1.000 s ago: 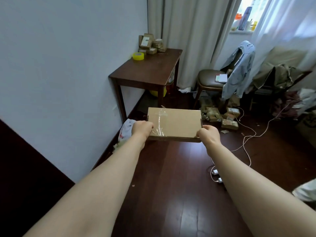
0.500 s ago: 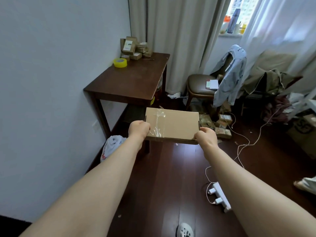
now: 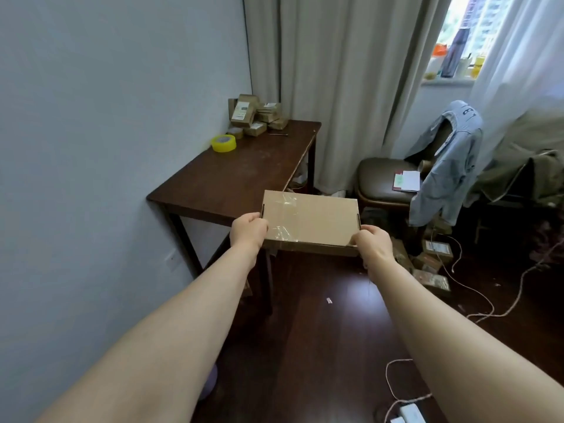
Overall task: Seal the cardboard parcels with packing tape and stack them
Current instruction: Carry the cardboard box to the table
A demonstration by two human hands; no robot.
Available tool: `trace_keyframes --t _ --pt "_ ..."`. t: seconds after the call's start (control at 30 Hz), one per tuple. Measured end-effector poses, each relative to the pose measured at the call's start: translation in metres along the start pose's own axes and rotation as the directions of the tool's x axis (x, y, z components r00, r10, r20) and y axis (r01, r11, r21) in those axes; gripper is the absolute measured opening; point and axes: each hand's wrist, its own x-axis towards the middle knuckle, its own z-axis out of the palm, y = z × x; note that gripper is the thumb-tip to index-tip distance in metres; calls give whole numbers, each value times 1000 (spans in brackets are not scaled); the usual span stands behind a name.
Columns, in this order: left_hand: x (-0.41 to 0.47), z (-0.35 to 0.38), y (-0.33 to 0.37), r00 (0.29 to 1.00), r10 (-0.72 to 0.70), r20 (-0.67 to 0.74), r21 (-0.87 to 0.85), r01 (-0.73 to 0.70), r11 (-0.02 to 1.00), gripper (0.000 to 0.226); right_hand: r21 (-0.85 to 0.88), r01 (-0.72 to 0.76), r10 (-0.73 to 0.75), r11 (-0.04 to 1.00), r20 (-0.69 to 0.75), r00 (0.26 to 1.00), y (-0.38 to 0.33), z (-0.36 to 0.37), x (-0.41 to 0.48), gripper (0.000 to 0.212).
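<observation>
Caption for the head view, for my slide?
Left hand and right hand hold a taped cardboard box near a wooden table.

We see a plain tan box (image 3: 317, 218) crossed by a clear, glossy tape strip (image 3: 283, 215). Our desk (image 3: 244, 178) is dark brown, the roll (image 3: 224, 143) on it bright yellow, the parcels (image 3: 256, 116) brown with white labels. The wall (image 3: 106, 117) is pale blue-grey, the curtain (image 3: 335, 71) beige, the floor (image 3: 320, 331) dark reddish-brown, the jacket (image 3: 451, 166) light blue.

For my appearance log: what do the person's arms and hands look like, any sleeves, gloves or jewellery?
The left forearm and right forearm are bare, no sleeves showing. The left hand and right hand are ungloved, with no visible rings, watch or wristband.
</observation>
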Motion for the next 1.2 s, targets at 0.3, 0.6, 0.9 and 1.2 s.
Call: trace_keyframes --t 0.3,0.6,0.9,1.2 --pt "117 53 34 997 64 -35 -49 -66 997 40 61 -37 38 997 -16 999 -32 32 128 52" --pt "276 91 78 991 80 -106 -33 -84 996 13 78 -56 59 995 -32 998 -91 94 270 51" --pt "382 152 99 990 8 -138 -83 -20 996 21 66 -97 98 993 -9 995 -112 114 390 35" --pt "469 249 135 955 -50 -292 -121 15 993 24 -3 -81 81 997 165 983 -142 103 548 41"
